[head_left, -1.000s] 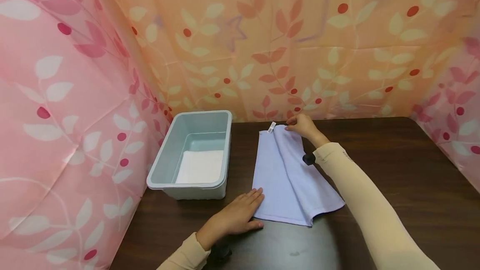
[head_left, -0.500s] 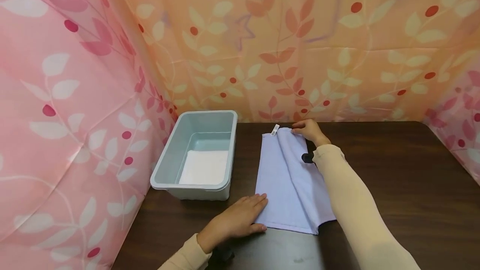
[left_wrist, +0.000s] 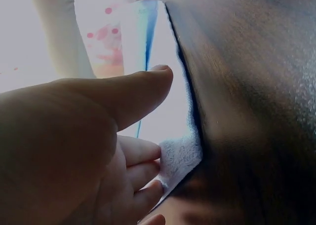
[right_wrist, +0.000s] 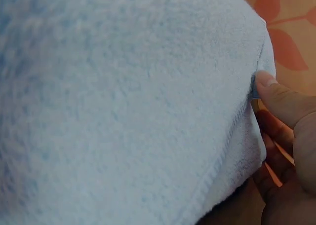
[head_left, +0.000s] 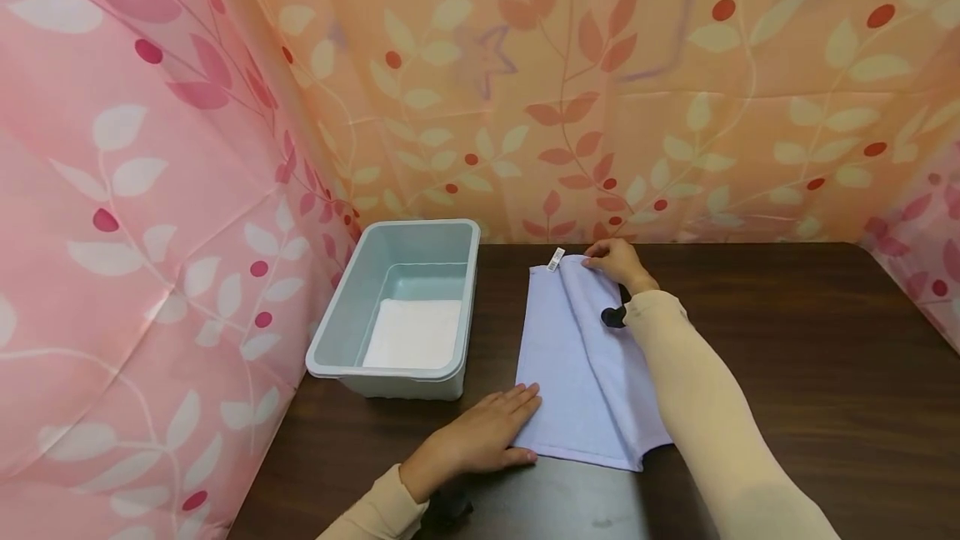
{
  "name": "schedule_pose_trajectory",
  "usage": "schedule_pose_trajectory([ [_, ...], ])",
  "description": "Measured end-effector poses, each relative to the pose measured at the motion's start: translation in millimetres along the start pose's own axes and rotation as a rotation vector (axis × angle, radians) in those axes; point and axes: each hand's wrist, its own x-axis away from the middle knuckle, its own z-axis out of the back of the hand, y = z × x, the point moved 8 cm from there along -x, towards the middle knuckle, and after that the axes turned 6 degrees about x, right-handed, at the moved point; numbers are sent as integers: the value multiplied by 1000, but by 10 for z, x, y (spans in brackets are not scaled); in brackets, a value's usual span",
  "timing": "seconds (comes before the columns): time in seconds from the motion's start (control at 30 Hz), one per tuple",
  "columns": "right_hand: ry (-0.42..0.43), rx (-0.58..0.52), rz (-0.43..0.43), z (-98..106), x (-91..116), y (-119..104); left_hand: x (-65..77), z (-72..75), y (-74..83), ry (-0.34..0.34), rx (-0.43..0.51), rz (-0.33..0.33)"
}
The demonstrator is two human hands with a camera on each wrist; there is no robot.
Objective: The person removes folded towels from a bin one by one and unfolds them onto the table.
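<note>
- A pale lavender-blue, rectangular terry towel (head_left: 558,373) lies on the dark brown wood-grain table (head_left: 795,348), right of the bin. A long fold runs from its far edge to its near edge.
- The left hand (head_left: 483,433) rests at the towel's near left corner, fingers straight and close together, thumb apart from them; it grips nothing.
- The right hand (head_left: 617,263) pinches the towel's far edge between thumb and fingers; the fingers behind the cloth are partly hidden in the right wrist view.
- A small white printed tag (head_left: 556,259) sticks out at the far edge, just left of the right hand.
- A pale grey-blue, rectangular plastic bin (head_left: 386,373) stands left of the towel, well apart from it.
- A flat white piece (head_left: 415,336) lies in the bin; it looks like folded cloth, though the view does not settle that.
- Cream long sleeves (head_left: 701,390) cover both arms.
- Behind the table hangs an orange leaf-patterned curtain (head_left: 450,119); a pink one (head_left: 142,298) hangs at the left.
</note>
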Motion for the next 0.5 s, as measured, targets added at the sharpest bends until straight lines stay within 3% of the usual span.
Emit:
schedule_pose_trajectory([
  [0.2,67,-56,40,125,20,38,-10,-26,-9,-13,34,15],
  [0.5,83,-187,51,467,129,242,15,-16,-16,-16,36,33],
])
